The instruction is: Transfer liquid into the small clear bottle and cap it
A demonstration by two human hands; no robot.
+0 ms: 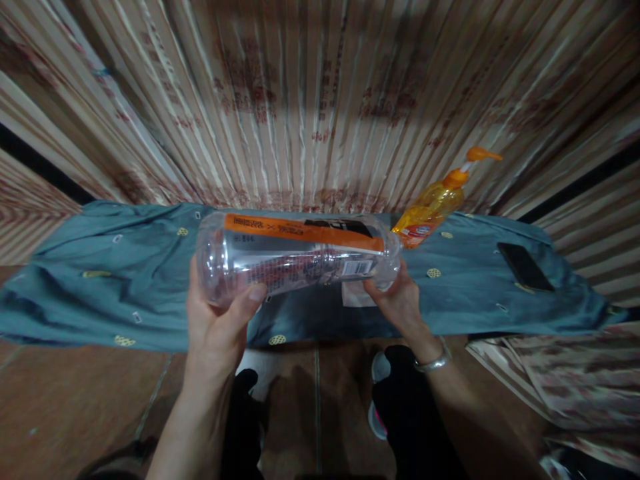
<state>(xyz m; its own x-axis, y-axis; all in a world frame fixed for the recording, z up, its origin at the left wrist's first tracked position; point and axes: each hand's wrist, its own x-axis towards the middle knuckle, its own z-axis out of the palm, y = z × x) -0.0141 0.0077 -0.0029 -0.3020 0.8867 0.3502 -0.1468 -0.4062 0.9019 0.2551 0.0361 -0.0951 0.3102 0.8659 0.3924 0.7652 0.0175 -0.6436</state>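
Observation:
A large clear plastic bottle (300, 257) with an orange and black label lies sideways in the air between my hands. My left hand (220, 320) is wrapped round its left end, the thumb on the near side. Its right end is gripped by my right hand (397, 300), whose far fingers are hidden behind the plastic. Just beyond that end, an orange pump bottle (429, 210) of yellow liquid stands on the teal cloth (150, 287). Below the clear bottle, a small pale item (357, 295) on the cloth is partly covered.
A dark phone (525, 267) lies on the cloth at the right. Striped curtain fabric (300, 100) rises behind the cloth-covered surface. Brown tiled floor (290, 413) and my feet show below its front edge. Patterned fabric (585, 373) sits at the lower right.

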